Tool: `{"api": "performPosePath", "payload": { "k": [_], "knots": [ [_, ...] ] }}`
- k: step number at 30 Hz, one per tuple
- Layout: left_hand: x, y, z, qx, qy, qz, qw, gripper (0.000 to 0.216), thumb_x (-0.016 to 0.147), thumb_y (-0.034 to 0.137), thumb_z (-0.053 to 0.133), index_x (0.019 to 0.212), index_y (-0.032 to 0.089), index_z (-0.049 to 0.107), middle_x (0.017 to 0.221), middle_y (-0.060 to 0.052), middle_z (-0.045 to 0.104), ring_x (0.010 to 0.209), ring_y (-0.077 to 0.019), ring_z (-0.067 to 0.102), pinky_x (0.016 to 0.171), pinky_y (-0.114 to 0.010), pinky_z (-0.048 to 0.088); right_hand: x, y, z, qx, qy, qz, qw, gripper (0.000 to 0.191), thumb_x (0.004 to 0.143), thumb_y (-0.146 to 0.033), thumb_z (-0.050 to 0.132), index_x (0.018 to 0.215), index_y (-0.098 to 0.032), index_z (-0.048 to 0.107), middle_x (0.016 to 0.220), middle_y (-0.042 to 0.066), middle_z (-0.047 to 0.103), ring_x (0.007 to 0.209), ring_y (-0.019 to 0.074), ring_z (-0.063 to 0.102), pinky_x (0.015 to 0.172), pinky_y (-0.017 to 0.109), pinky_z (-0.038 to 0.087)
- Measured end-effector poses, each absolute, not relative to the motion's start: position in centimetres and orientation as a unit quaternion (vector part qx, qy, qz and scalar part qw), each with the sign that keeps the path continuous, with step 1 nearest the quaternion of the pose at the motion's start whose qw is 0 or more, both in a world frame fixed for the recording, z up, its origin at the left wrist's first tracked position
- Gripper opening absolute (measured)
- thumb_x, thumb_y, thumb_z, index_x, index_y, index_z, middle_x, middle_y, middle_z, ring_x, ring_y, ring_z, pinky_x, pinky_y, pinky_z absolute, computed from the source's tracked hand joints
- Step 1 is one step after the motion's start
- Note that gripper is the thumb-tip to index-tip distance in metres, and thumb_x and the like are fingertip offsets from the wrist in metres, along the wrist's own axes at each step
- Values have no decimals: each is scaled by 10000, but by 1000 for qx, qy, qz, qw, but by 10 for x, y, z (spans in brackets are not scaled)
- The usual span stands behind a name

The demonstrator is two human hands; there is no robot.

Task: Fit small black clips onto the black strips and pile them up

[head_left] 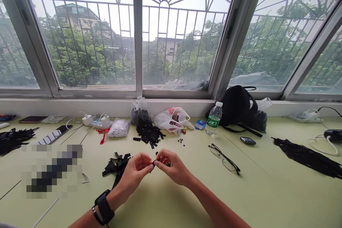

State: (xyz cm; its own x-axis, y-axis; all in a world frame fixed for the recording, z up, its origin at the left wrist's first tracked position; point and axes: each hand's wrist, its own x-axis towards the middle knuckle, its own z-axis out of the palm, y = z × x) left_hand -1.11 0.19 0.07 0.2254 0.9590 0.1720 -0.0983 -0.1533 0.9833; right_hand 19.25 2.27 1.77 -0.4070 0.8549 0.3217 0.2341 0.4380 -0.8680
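Note:
Both my hands meet over the pale green table (171,199), pinching one small black strip (154,162) between them. My left hand (135,171), with a black watch on its wrist, has its fingers closed on the strip's left end. My right hand (172,165) grips the right end with thumb and fingers pressed together. Just left of my hands lies a small heap of black strips (116,165). A larger pile of the same black strips (148,131) sits farther back, spilling from a clear bag.
Glasses (224,158) lie to the right. A water bottle (213,118), black backpack (239,108), plastic bags (172,118), power strip (96,121) and phones line the window sill side. More black strip piles lie at far left (13,139) and far right (307,156).

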Motion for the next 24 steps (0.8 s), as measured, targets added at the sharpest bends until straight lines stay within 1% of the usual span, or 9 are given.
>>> {"api": "performPosePath", "payload": {
  "k": [7, 12, 14, 16, 17, 19, 21, 22, 24],
  "knots": [
    [-13, 2, 0, 622, 387, 471, 492, 300, 899, 475, 710, 988, 191, 681, 825, -24, 680, 747, -161, 601, 690, -267, 478, 193, 26, 23, -331, -666, 497, 447, 296, 845, -461, 764, 871, -183, 667, 727, 1, 623, 679, 148, 584, 659, 291, 497],
    [-11, -4, 8, 642, 412, 482, 431, 325, 931, 517, 655, 956, 193, 680, 802, -17, 662, 693, -153, 573, 628, -252, 443, 196, 26, 28, -340, -640, 526, 444, 172, 758, -328, 763, 823, -174, 723, 708, 9, 658, 666, 153, 607, 655, 294, 508],
    [-11, -5, 11, 646, 420, 491, 406, 315, 951, 508, 629, 941, 196, 677, 786, -14, 648, 707, -159, 577, 638, -255, 444, 197, 27, 28, -351, -641, 530, 431, 145, 758, -311, 729, 793, -171, 739, 679, 13, 665, 631, 159, 618, 645, 307, 521],
    [-12, -6, 13, 648, 425, 497, 391, 303, 963, 495, 616, 933, 198, 672, 774, -11, 636, 714, -164, 579, 650, -260, 449, 199, 28, 28, -369, -635, 525, 430, 168, 781, -335, 716, 795, -171, 755, 689, 34, 688, 662, 187, 658, 691, 345, 553],
    [-12, -6, 14, 649, 426, 499, 386, 299, 965, 490, 613, 927, 199, 670, 773, -12, 634, 716, -166, 581, 655, -263, 452, 199, 29, 27, -378, -628, 518, 440, 197, 794, -360, 725, 848, -176, 769, 760, 57, 723, 743, 217, 694, 757, 379, 572],
    [-12, -6, 14, 654, 426, 500, 375, 295, 968, 482, 609, 908, 199, 669, 772, -15, 632, 723, -173, 588, 664, -271, 459, 200, 31, 26, -391, -612, 501, 470, 352, 810, -437, 758, 1072, -202, 768, 1067, 115, 756, 1035, 289, 705, 950, 464, 552],
    [-11, -7, 12, 667, 431, 493, 356, 287, 972, 469, 603, 892, 202, 670, 768, -18, 635, 724, -178, 592, 662, -276, 455, 202, 33, 24, -389, -612, 485, 490, 592, 812, -518, 779, 1327, -249, 664, 1409, 131, 619, 1318, 327, 569, 1103, 527, 461],
    [-12, -7, 12, 676, 435, 486, 344, 275, 976, 455, 598, 889, 205, 674, 765, -19, 639, 718, -179, 590, 656, -279, 449, 203, 34, 23, -383, -623, 477, 488, 674, 816, -549, 777, 1404, -267, 605, 1507, 126, 534, 1402, 333, 489, 1141, 546, 420],
    [-12, -6, 11, 700, 443, 466, 310, 226, 976, 407, 597, 897, 214, 685, 774, -24, 659, 716, -185, 588, 656, -288, 438, 205, 37, 20, -375, -658, 452, 472, 676, 836, -578, 755, 1416, -269, 595, 1568, 118, 462, 1464, 339, 403, 1162, 561, 393]
  ]
}}
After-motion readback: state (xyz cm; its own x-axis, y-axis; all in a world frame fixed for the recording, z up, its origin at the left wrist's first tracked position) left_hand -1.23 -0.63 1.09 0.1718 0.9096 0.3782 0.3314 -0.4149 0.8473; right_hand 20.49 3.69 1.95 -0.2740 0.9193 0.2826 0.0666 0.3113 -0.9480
